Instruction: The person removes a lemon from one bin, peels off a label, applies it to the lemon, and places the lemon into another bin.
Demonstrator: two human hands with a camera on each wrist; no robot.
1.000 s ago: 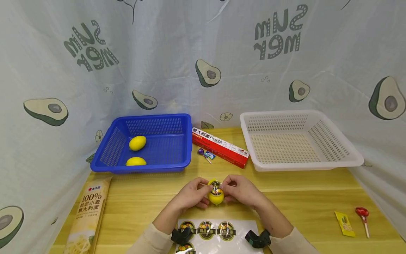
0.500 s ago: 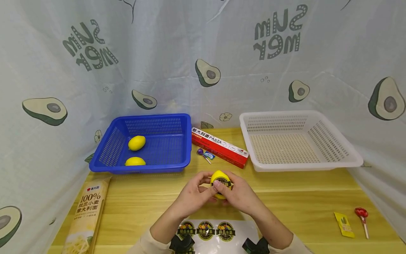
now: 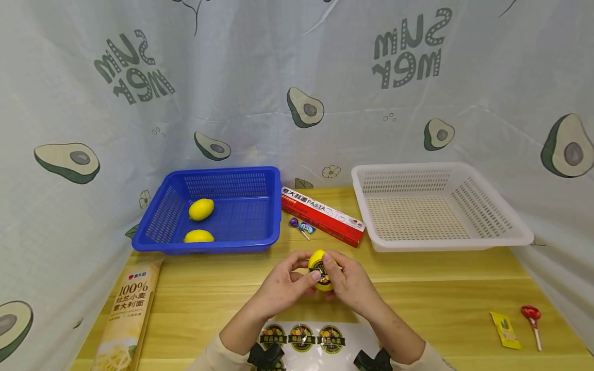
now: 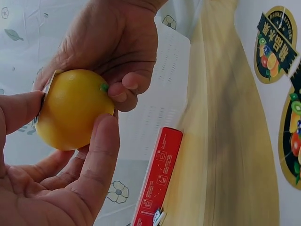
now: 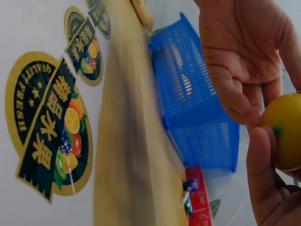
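A yellow lemon [image 3: 317, 255] is held between both hands above the table, with a round black-and-gold fruit sticker [image 3: 321, 269] on its upper face. My left hand [image 3: 286, 282] grips the lemon from the left, its thumb pressing the sticker's lower part. From the right, my right hand [image 3: 351, 281] holds it too, thumb lying along the sticker's right side. In the left wrist view the lemon [image 4: 77, 110] shows its green tip, and an edge of the sticker [image 4: 47, 89] stands slightly off the skin.
A sticker sheet [image 3: 343, 335] lies at the front. Behind are a blue basket [image 3: 243, 242] with two lemons [image 3: 201, 209], a white basket [image 3: 445, 243] and a red pasta box [image 3: 325, 216]. A spaghetti bag [image 3: 127, 314] lies left; a yellow packet [image 3: 505, 330] and red lollipop [image 3: 531, 313] lie right.
The sticker, earlier held by its edges over the lemon, now lies on it. Both hands have closed round the lemon, and the right thumb has slid up and right off the sticker's middle.
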